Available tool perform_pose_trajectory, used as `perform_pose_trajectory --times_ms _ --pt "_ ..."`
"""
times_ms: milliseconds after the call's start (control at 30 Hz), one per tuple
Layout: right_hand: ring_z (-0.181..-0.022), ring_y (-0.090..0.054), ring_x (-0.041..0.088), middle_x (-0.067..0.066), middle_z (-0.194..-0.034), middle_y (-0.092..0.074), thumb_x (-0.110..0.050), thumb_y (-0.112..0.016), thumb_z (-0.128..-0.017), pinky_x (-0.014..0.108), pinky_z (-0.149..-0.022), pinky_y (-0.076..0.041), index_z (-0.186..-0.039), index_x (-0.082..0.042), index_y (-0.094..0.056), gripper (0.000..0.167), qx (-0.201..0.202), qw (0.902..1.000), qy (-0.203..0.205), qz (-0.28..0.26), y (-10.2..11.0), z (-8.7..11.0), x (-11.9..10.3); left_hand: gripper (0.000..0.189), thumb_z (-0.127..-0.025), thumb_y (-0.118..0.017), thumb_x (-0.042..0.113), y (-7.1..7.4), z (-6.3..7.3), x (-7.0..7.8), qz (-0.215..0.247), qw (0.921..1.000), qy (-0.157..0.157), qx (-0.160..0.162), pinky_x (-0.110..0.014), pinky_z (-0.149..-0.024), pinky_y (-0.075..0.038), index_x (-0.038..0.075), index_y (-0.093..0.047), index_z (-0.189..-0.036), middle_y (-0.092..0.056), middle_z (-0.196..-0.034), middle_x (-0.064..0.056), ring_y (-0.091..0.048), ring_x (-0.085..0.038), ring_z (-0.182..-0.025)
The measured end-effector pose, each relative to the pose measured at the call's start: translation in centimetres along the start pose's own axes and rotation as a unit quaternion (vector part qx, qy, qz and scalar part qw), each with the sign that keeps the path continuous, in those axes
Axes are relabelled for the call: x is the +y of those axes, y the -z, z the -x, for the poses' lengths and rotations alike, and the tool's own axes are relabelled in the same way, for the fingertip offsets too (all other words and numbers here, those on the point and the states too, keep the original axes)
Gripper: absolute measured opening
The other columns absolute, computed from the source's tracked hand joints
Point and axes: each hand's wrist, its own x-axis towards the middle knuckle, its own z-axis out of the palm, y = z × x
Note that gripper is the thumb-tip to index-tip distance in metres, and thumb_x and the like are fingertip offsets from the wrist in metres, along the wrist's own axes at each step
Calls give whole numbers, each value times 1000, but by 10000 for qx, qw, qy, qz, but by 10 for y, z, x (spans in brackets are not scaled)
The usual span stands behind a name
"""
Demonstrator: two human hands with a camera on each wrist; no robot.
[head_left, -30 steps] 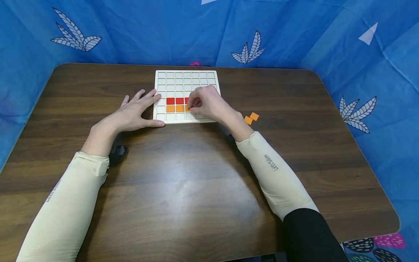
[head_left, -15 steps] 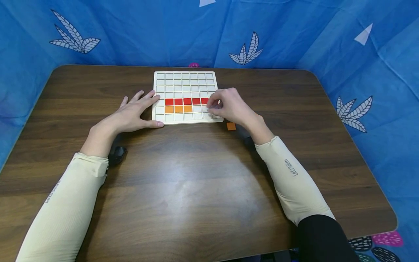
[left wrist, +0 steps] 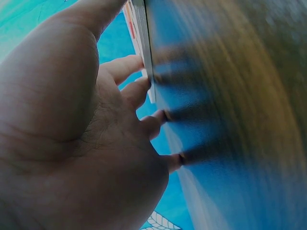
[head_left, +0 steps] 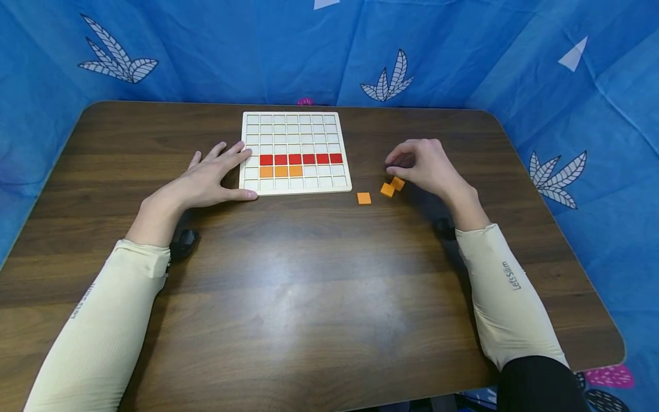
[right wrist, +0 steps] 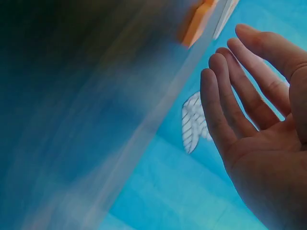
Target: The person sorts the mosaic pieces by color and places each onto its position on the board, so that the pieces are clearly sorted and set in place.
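Observation:
A white grid board (head_left: 293,138) lies near the back of the table, with a row of red tiles (head_left: 294,159) and, just below it, three orange tiles (head_left: 281,171) set in its cells. My left hand (head_left: 206,178) rests spread at the board's left edge, thumb at the lower left corner and index finger on the left side. Over to the right, my right hand (head_left: 424,166) hovers above two loose orange tiles (head_left: 387,190) that touch each other. Its fingers (right wrist: 244,96) are loosely bent with nothing between them. Another orange tile (head_left: 364,198) lies by the board's lower right corner.
The brown wooden table (head_left: 288,297) has rounded corners. A blue patterned cloth (head_left: 216,51) hangs behind it and along its sides. Small black devices sit under both wrists, one of them the left wrist device (head_left: 184,245).
My right hand has let go of a red tile at the right end of the red row and moved right to the loose orange tiles. The third orange tile was placed earlier. My left hand stays put.

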Motion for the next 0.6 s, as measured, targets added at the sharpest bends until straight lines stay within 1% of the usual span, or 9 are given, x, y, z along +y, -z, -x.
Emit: perform_pose_trajectory --times_ms 100,200,400,500,600 --pt "-105 -67 31 14 -117 -74 -17 -79 -96 52 -100 -59 -119 -8 -78 25 -90 9998 -172 -41 6 6 12 109 -91 -70 68 -1 0 1 -5 10000 19 -7 -74 -123 12 21 -13 -171 1 -179 -4 11 -40 -164" --pt "-105 -67 31 14 -118 -74 -20 -79 -96 52 -100 -58 -123 -9 -77 28 -256 9992 -273 -105 9 8 17 109 -91 -70 69 0 0 1 -19 10000 41 -16 -74 -123 12 21 -13 -171 1 -179 -5 11 -41 -164" --pt "-110 -65 30 13 -123 -74 -25 -84 -92 51 -102 -56 -125 -11 -76 37 -793 9961 -340 -191 13 8 19 110 -91 -70 69 0 -1 2 -10 10000 42 -5 -74 -123 12 21 -13 -171 1 -179 -4 11 -40 -164" --pt "-111 -63 30 13 -124 -73 -22 -87 -90 51 -103 -55 -126 -10 -75 40 -1011 9941 -372 -110 13 8 19 110 -91 -70 70 -1 -1 1 7 10000 31 5 -74 -123 12 21 -13 -171 1 -179 -3 11 -40 -164" --pt "-111 -61 31 14 -123 -71 -15 -87 -88 51 -103 -55 -127 -8 -74 41 -1113 9930 -401 -35 14 8 18 110 -91 -70 70 -1 -1 1 11 10000 17 22 -74 -123 11 21 -14 -171 1 -179 -3 10 -40 -164"
